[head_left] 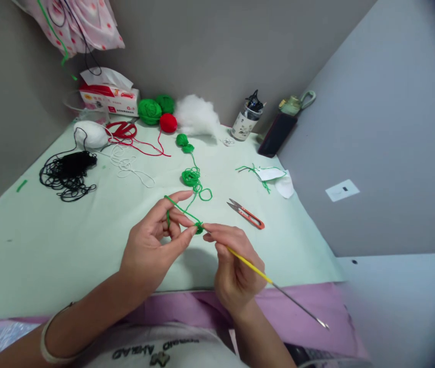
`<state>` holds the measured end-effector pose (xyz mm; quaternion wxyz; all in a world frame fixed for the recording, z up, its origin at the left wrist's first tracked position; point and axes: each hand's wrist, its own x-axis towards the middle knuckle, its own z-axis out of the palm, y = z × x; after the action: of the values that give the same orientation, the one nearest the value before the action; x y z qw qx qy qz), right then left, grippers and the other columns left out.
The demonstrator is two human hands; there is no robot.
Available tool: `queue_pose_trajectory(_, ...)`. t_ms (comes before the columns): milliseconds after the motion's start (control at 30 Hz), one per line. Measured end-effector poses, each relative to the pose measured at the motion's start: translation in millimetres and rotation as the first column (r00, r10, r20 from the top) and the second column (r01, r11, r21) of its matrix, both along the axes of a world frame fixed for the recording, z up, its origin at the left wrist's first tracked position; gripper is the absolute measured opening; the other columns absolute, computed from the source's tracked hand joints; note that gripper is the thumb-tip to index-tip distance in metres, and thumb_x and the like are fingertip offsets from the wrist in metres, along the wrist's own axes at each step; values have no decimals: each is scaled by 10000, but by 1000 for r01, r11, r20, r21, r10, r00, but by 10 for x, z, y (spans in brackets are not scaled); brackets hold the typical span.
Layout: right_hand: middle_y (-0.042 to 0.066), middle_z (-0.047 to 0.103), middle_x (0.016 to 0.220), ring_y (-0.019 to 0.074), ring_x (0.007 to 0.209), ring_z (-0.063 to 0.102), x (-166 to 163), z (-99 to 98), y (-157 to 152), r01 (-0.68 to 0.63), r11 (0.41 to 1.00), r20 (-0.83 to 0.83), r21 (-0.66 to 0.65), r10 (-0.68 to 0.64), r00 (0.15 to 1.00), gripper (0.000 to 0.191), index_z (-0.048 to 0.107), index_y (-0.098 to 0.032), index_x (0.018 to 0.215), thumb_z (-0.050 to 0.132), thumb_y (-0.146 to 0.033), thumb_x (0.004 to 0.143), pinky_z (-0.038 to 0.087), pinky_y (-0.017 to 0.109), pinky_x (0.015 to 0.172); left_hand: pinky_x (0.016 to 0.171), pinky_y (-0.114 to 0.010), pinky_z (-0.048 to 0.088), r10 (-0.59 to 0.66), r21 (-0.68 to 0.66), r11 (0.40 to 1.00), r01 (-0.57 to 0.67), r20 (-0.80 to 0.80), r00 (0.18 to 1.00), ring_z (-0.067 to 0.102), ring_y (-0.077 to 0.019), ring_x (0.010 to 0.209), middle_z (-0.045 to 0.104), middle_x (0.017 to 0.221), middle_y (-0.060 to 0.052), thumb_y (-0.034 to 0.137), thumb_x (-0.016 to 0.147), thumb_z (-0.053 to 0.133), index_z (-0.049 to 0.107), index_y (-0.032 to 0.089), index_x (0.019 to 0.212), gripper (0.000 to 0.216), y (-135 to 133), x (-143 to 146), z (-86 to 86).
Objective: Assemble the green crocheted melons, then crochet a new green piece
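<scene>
My left hand [156,240] pinches a small green crochet piece [199,228] between thumb and middle finger, with green yarn [179,207] looped over the raised index finger. My right hand [234,268] is closed on a yellow-handled crochet hook [257,271], whose tip meets the green piece. The yarn runs up the table to a small green coil [191,177].
Orange thread snips [247,214] lie right of the hands. Black yarn tangle [68,171], red and white yarn, green and red balls [150,111], white stuffing [197,116], a tissue box [109,97], a jar [245,122] and white felt scraps [278,179] sit farther back.
</scene>
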<state>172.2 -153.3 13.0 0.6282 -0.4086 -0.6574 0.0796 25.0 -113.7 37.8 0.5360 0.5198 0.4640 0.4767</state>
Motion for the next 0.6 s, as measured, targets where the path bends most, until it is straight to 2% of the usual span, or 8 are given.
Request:
queue_pose_trajectory(100,97,784,1033,213,955,767,-7,-38,-15,19,1000,44,9,-20,999,275,703,-219,1155,568,-64,972,648,363,744,716,-205,535,-8,-12,1000,8,3,1000,555,-88,669,640,801,36,203,814,773,653,226,1320,520,7,0,17)
queue_pose_trajectory(200,120,774,1136,212,956,762,-15,-77,-24,37,998,74,43,-40,996,291,706,-229,1192,576,-85,975,654,364,733,528,-170,479,-74,-101,991,83,95,993,477,-61,564,624,849,37,238,833,773,614,238,1362,552,37,-6,37)
queue_pose_trajectory(333,94,779,1074,208,956,754,-10,-61,-3,-10,1000,-18,10,11,1000,341,700,-228,1204,550,-35,967,647,370,741,431,-152,437,-151,-174,967,184,190,970,460,-48,536,606,908,34,266,833,797,589,268,1392,596,75,-21,28)
queue_pose_trajectory(467,63,781,1016,198,954,741,-4,-3,14,-23,999,-73,-40,20,997,368,707,-227,1182,531,5,956,626,363,766,426,-129,419,-149,-174,966,192,232,961,449,-21,509,608,897,39,268,836,814,655,261,1313,503,92,-33,21)
queue_pose_trajectory(600,36,784,1039,162,845,733,-24,33,12,-67,990,-234,-126,36,972,304,722,-247,1116,525,-53,990,608,330,727,416,-125,403,-137,-197,957,213,338,931,419,-2,479,608,884,44,263,831,827,683,251,1272,465,95,-27,40)
